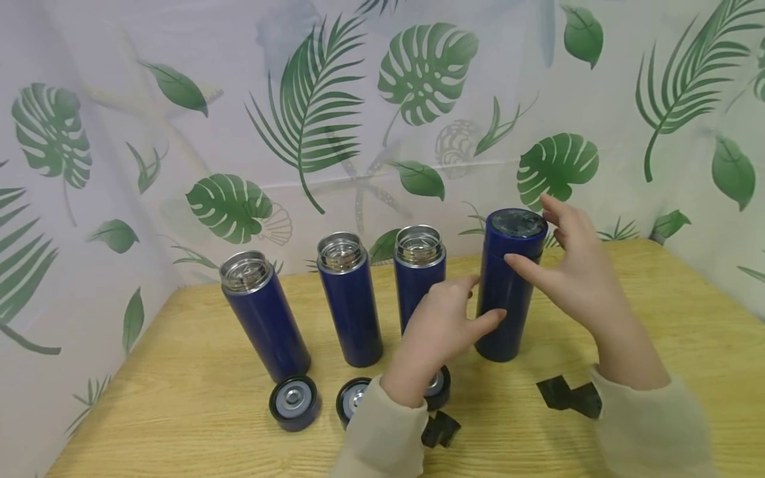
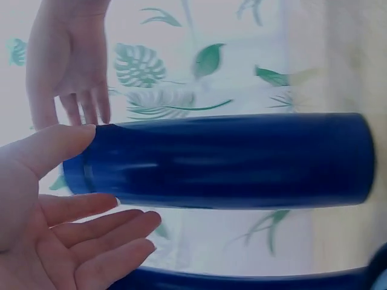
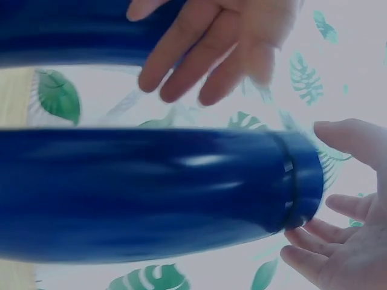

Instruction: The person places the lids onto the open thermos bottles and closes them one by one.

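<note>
A dark blue thermos (image 1: 505,299) with its lid (image 1: 517,223) on stands upright on the table, on the right of a row. My right hand (image 1: 576,265) is spread around its lid end, thumb in front and fingers behind. In the right wrist view the fingertips (image 3: 296,232) are at the lid's edge; whether they touch cannot be told. My left hand (image 1: 439,325) is beside the thermos's left side, fingers extended and thumb apart. The left wrist view shows the same thermos (image 2: 230,160) between its spread thumb and fingers, not gripped.
Three lidless blue thermoses, left (image 1: 269,325), middle (image 1: 352,305) and right (image 1: 412,285), stand to the left. Before them lie upturned lids (image 1: 293,403), one partly behind my left sleeve. Black pieces (image 1: 570,395) show near my wrists. A leaf-patterned cloth (image 1: 335,153) hangs behind the wooden table (image 1: 197,372).
</note>
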The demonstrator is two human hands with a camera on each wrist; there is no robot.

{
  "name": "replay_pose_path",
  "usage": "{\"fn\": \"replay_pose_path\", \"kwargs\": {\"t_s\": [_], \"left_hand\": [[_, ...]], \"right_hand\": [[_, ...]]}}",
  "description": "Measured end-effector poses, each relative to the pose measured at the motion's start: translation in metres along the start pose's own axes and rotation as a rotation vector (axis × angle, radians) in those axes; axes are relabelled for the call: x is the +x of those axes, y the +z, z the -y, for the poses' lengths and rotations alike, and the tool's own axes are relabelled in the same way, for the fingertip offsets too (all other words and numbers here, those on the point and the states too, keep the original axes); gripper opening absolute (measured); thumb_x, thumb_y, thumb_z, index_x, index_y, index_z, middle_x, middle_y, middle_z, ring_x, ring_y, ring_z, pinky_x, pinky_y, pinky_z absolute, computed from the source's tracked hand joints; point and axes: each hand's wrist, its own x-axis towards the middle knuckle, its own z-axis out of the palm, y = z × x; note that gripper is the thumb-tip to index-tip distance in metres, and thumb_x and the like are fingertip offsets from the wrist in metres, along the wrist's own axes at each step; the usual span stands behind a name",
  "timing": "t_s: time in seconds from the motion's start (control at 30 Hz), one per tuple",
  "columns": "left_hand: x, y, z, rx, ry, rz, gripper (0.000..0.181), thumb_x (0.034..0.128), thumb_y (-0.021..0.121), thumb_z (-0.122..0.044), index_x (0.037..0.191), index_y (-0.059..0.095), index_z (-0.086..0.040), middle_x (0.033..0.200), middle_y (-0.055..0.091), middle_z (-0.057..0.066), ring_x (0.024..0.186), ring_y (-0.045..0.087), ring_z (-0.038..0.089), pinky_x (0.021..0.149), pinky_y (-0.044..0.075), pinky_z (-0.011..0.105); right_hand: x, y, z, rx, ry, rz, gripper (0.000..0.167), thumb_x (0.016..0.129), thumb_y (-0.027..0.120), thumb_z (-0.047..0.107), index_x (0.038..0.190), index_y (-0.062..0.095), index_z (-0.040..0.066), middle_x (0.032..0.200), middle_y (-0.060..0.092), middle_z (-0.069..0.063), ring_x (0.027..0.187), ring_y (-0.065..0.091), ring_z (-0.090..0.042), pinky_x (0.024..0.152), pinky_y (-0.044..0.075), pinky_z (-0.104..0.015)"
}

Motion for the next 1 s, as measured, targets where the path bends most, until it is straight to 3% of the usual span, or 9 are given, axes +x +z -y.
{"fn": "replay_pose_path", "kwargs": {"t_s": [0.27, 0.43, 0.77, 1.0], "left_hand": [[-0.020, -0.023, -0.003, -0.020, 0.199, -0.217, 0.044, 0.0829, 0.062, -0.030, 0.117, 0.054, -0.004, 0.109, 0.057, 0.004, 0.100, 0.053, 0.012, 0.080, 0.043, 0.022], [-0.035, -0.031, 0.005, 0.011, 0.285, -0.294, 0.040, 0.0820, 0.064, -0.026, 0.114, 0.054, -0.003, 0.107, 0.057, 0.006, 0.100, 0.053, 0.013, 0.082, 0.043, 0.023], [-0.048, -0.042, 0.028, 0.050, 0.302, -0.368, 0.041, 0.0788, 0.067, -0.021, 0.112, 0.055, -0.001, 0.106, 0.058, 0.007, 0.098, 0.054, 0.015, 0.080, 0.045, 0.027], [-0.050, -0.052, 0.038, 0.073, 0.253, -0.386, 0.043, 0.0784, 0.068, -0.022, 0.113, 0.053, 0.000, 0.105, 0.058, 0.009, 0.096, 0.055, 0.017, 0.078, 0.045, 0.029]], "right_hand": [[-0.008, -0.006, 0.019, -0.015, -0.105, -0.071, 0.072, 0.072, 0.072, 0.003, 0.132, 0.034, -0.004, 0.125, 0.038, -0.022, 0.114, 0.037, -0.038, 0.093, 0.030, -0.051], [-0.012, -0.007, 0.028, 0.007, -0.146, -0.063, 0.070, 0.069, 0.073, -0.001, 0.130, 0.037, -0.003, 0.118, 0.043, -0.022, 0.109, 0.041, -0.037, 0.090, 0.033, -0.052], [-0.013, 0.000, 0.033, -0.006, -0.210, -0.029, 0.068, 0.068, 0.074, 0.000, 0.127, 0.041, -0.003, 0.113, 0.047, -0.020, 0.106, 0.042, -0.032, 0.086, 0.037, -0.050], [-0.018, 0.006, 0.036, -0.023, -0.272, 0.003, 0.068, 0.066, 0.074, -0.001, 0.126, 0.042, -0.003, 0.111, 0.049, -0.019, 0.104, 0.045, -0.031, 0.082, 0.038, -0.051]]}}
